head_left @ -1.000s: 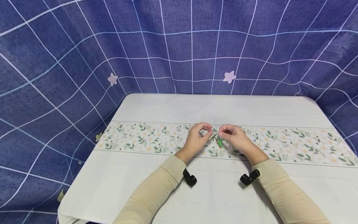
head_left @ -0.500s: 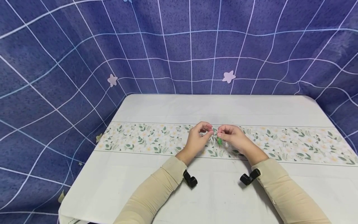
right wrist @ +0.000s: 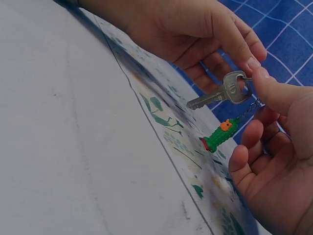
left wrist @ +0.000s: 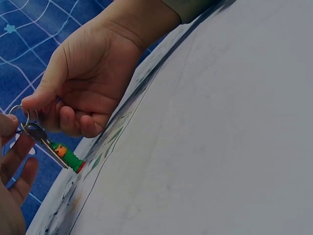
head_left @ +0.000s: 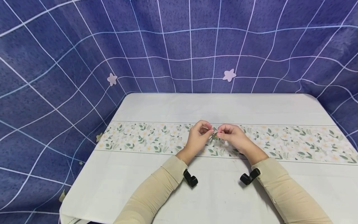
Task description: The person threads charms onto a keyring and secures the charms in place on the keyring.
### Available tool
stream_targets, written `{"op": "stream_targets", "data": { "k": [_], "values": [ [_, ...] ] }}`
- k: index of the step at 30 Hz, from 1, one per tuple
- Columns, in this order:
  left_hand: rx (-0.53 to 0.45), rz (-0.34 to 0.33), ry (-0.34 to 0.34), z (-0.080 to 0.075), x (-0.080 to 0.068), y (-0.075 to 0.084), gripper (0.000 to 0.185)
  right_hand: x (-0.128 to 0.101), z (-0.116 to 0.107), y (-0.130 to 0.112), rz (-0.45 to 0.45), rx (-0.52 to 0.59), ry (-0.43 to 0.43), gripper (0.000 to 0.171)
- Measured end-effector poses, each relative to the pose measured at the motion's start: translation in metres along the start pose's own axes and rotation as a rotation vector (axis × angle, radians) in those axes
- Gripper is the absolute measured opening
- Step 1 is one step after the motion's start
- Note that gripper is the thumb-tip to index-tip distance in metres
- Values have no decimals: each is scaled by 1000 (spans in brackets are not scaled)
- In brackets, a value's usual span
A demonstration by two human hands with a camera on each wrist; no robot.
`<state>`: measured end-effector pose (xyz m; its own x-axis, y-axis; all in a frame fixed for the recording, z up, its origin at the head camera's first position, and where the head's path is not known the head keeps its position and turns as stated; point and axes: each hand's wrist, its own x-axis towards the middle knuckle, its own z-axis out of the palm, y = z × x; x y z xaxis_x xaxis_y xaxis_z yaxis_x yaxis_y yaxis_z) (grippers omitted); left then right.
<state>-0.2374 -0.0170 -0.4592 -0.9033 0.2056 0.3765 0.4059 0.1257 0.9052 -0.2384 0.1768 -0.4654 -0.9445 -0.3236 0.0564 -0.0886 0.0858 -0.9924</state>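
A silver key hangs on a metal key ring with a green figure charm that has an orange face and a red base. Both hands hold this bunch just above the floral band of the table. My left hand pinches the ring and key head from the left. My right hand pinches the ring between thumb and forefinger from the right, with its other fingers curled under. In the left wrist view the key and charm dangle below the right hand. In the head view the bunch is mostly hidden between the fingertips.
The table has a white cloth with a floral band across its middle. A blue gridded backdrop surrounds the table at the back and both sides. Black camera mounts sit under each wrist.
The hands have drawn slightly closer together. The green charm, which hung visibly below the right fingers, has risen and is now nearly hidden between the hands in the head view.
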Motion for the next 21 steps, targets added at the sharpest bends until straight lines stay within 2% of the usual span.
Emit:
{"op": "stream_targets", "data": {
  "k": [6, 15, 19, 21],
  "values": [
    [-40, -32, 17, -1, -6, 21, 14, 0, 3, 3, -8, 72, 25, 7],
    [-103, 20, 60, 1, -5, 21, 16, 0, 10, 4, 30, 308, 9, 8],
    [-101, 47, 58, 1, -5, 20, 18, 0, 10, 2, 66, 363, -10, 11],
    [-90, 56, 54, 0, -6, 21, 19, 0, 9, 2, 82, 365, -29, 6]
  ]
}}
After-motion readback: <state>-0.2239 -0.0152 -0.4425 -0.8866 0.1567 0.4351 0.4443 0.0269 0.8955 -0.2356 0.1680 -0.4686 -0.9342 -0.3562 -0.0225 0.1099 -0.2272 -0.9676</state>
